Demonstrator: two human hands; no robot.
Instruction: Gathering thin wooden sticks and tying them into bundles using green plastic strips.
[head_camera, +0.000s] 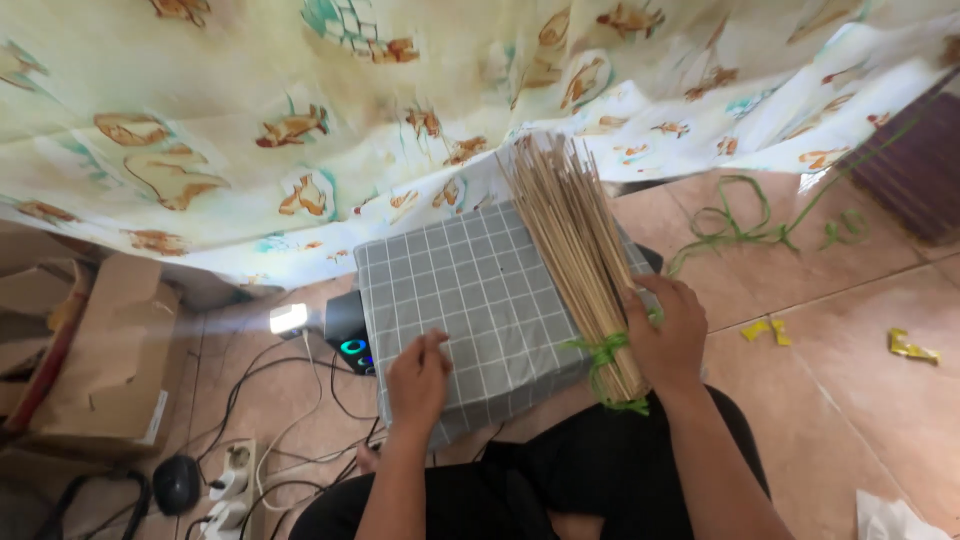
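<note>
A thick bundle of thin wooden sticks (572, 232) lies tilted on a grey checked cloth (470, 290) that covers a box in front of me. A green plastic string (598, 350) ties the bundle near its lower end. My right hand (668, 330) grips the bundle at that tied end. With its fingers curled loosely, my left hand (418, 380) rests on the cloth to the left of the bundle and holds nothing that I can see. My legs in black trousers (600, 470) show at the bottom.
A patterned cream curtain (300, 130) hangs behind. Loose green string (740, 225) and yellow scraps (912, 347) lie on the tiled floor at right. At left are cardboard boxes (110, 360), a black device with a teal light (352, 335), cables and a power strip (228, 490).
</note>
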